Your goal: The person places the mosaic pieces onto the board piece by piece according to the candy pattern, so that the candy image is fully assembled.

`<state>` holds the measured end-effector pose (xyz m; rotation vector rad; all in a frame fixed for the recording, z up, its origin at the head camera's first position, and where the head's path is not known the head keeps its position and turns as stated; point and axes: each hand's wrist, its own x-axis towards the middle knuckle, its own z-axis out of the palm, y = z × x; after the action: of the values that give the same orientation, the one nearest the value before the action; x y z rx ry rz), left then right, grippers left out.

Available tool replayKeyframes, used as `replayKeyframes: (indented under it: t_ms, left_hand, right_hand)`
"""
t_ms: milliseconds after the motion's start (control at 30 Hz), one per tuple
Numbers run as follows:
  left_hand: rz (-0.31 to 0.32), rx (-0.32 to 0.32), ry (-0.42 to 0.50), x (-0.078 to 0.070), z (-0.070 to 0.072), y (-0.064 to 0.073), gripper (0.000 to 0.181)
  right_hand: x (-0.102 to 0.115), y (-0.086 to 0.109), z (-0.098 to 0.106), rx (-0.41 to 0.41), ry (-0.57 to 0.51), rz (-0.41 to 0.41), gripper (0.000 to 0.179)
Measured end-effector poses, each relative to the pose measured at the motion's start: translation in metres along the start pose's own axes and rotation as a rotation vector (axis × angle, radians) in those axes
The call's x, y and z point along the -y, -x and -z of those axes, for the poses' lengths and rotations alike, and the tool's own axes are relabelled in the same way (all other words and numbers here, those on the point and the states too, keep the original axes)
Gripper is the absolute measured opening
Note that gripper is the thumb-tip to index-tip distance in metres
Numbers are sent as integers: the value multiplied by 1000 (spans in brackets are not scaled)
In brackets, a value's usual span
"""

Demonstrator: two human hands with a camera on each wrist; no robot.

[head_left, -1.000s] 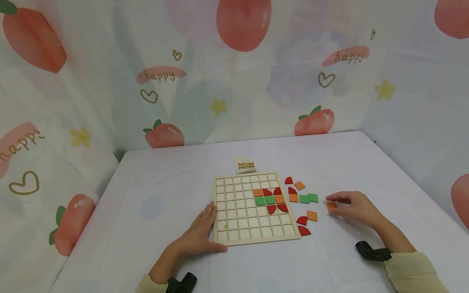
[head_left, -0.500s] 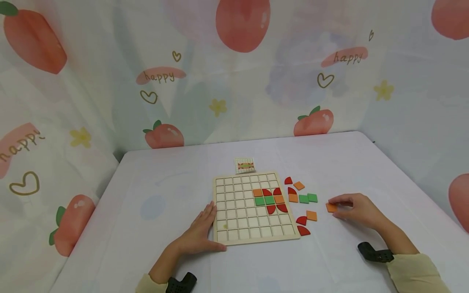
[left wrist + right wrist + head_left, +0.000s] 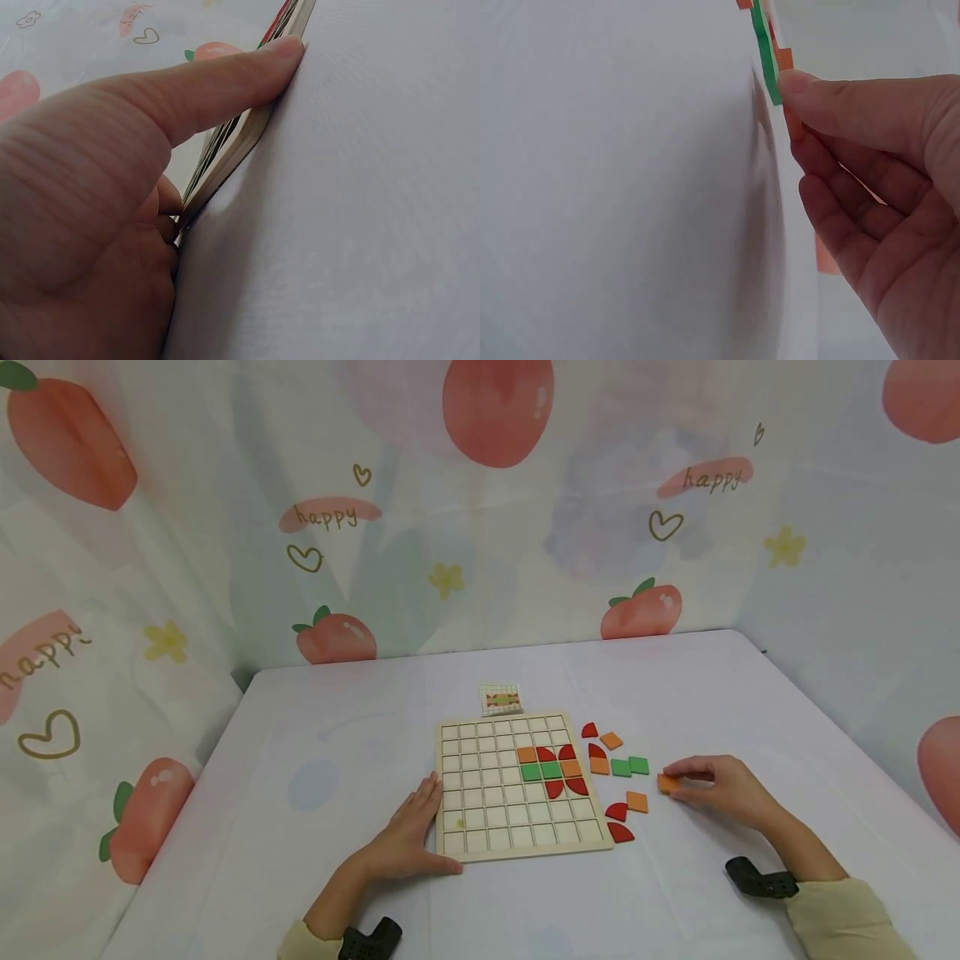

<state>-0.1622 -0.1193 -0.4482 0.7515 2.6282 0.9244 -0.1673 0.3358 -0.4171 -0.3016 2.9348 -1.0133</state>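
My right hand (image 3: 723, 789) pinches an orange square tile (image 3: 667, 784) between thumb and fingers, to the right of the loose tiles. In the right wrist view the thumb presses on the orange tile's face. My left hand (image 3: 405, 835) lies with straight fingers along the left edge of a wooden grid board (image 3: 480, 857), its thumb at the near left corner. That thumb (image 3: 225, 86) reaches across the board's edge in the left wrist view. On the board sit two green squares (image 3: 531, 772), two orange squares (image 3: 527, 754) and several red quarter-circle tiles (image 3: 577, 786).
Right of the board lie loose green squares (image 3: 621, 767), orange squares (image 3: 637, 802) and red quarter circles (image 3: 620, 832). A small pattern card (image 3: 501, 699) stands behind the board's far edge. A printed cloth backdrop (image 3: 480, 552) encloses the white table.
The orange tile in my right hand has shifted slightly left toward the loose tiles. My left hand stays at the board's edge.
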Motion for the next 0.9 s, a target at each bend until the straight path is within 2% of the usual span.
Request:
replayKeyframes:
  t_ms: [300, 900]
  left_hand:
    - [-2, 1, 1, 0, 0, 0, 118]
    - [-17, -7, 7, 0, 1, 0, 118]
  right_hand:
    - [19, -8, -14, -18, -71, 34, 32]
    - [66, -25, -43, 36, -186, 137, 31]
